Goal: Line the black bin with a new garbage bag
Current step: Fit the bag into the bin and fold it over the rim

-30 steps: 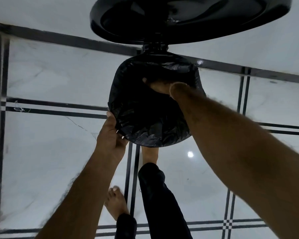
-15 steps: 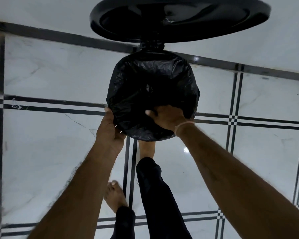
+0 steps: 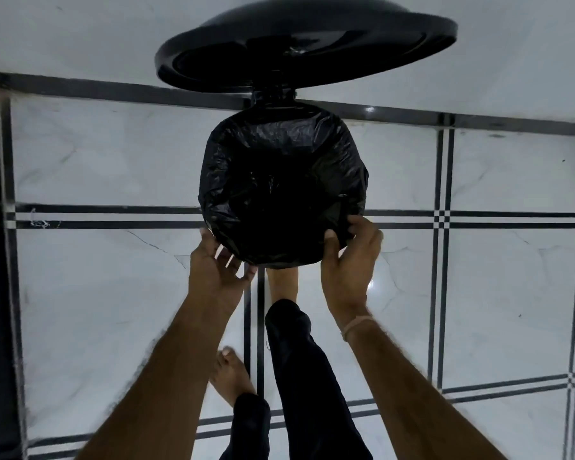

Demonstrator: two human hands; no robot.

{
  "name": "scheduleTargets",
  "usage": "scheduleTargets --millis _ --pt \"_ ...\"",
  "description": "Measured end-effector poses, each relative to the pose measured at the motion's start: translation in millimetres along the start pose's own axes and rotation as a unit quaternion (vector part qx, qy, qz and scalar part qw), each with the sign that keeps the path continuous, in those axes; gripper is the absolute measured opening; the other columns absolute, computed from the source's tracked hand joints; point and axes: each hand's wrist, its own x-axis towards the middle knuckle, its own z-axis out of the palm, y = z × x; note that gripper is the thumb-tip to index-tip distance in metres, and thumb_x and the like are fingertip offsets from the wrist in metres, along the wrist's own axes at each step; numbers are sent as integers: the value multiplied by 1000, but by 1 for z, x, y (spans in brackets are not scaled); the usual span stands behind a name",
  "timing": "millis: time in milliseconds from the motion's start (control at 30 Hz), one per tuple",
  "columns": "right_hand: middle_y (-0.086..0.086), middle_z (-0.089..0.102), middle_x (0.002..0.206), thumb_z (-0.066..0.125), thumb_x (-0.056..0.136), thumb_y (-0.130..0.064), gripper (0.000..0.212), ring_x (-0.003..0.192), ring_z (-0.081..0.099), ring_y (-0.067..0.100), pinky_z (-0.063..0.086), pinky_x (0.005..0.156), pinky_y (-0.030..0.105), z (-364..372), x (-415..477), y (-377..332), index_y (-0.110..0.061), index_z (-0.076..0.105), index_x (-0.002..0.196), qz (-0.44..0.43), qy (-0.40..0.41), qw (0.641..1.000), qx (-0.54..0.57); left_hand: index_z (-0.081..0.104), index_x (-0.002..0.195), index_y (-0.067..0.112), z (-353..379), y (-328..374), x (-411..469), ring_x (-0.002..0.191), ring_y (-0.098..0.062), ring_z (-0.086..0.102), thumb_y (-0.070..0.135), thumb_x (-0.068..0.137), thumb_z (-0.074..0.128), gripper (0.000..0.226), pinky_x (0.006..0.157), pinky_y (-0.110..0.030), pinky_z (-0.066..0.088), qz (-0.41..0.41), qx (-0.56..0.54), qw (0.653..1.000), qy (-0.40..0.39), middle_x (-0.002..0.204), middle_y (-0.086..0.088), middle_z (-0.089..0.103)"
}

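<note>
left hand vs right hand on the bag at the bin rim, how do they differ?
The left hand sits at the near-left rim with fingers spread and loose; the right hand at the near-right rim pinches a fold of the garbage bag. The right wrist wears a thin band; the left shows none. The right hand reaches higher up the bin's side than the left. Both are bare and touch the bag's near edge.

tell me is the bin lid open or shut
Open. The round black plastic lid stands raised behind the black bin, whose mouth is exposed and covered by the crinkled black garbage bag.

Crinkled glossy plastic bag (image 3: 281, 167); shiny plastic lid (image 3: 306, 44); polished marble floor (image 3: 495, 277).
</note>
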Motion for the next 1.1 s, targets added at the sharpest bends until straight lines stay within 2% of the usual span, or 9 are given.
scheduleTargets --millis 67,167,233,400,500,667,867,1033,1100 --pt "8 55 129 60 99 -34 37 115 57 25 52 88 33 -3 2 -1 -14 52 129 205 16 964 168 64 135 19 1 -15 -3 120 -25 62 56 99 53 53 102 -54 49 -32 -31 999 -2 132 -4 65" --pt "12 65 129 53 103 -48 42 119 63 30 60 78 39 -4 1 -11 -12 62 122 462 -90 760 448 61 139 19 2 -38 -7 124 -27 61 54 100 53 54 105 -53 49 -37 -88 995 -15 133 -6 64" --pt "14 68 119 59 98 -49 44 114 65 35 65 70 47 -5 -5 -15 -8 69 110 502 -95 666 543 64 136 19 2 -45 -5 125 -27 62 50 101 52 48 105 -51 49 -22 -106 994 -18 131 -6 67" --pt "11 78 82 59 101 -39 52 81 77 28 65 66 46 5 -7 -10 -2 81 71 503 -53 567 650 76 101 15 0 -45 8 100 -22 72 31 105 53 28 76 -36 63 -6 -125 992 -4 94 -3 80" --pt "10 75 94 59 101 -38 39 97 70 26 59 93 43 16 -4 -6 -3 74 95 504 -30 558 658 82 73 17 5 -50 13 85 -17 77 34 107 50 51 67 -32 64 13 -155 988 8 85 1 80" --pt "10 72 119 67 95 -44 50 120 66 28 48 110 50 25 -10 -2 -2 68 123 513 -42 563 647 74 104 17 7 -60 1 110 -24 68 33 104 53 26 82 -50 62 -15 -143 990 -5 111 -2 73" --pt "10 71 119 62 99 -37 39 130 61 29 47 112 47 22 -1 4 -2 69 114 533 -39 563 630 71 107 9 -1 -60 14 125 -22 64 17 107 49 23 111 -42 48 -3 -163 986 -18 107 -5 74" --pt "8 72 101 53 101 -51 47 104 68 27 64 71 41 13 11 -1 -6 70 100 508 -33 595 623 71 99 5 -4 -54 21 81 -18 78 12 105 52 21 83 -32 63 -4 -111 994 -26 88 -6 79" --pt "8 73 105 54 100 -51 45 102 68 26 63 75 42 4 25 4 -10 72 102 476 -44 645 597 72 97 5 -5 -46 24 78 -17 79 11 103 54 20 73 -29 65 7 -91 996 -20 86 -5 80"
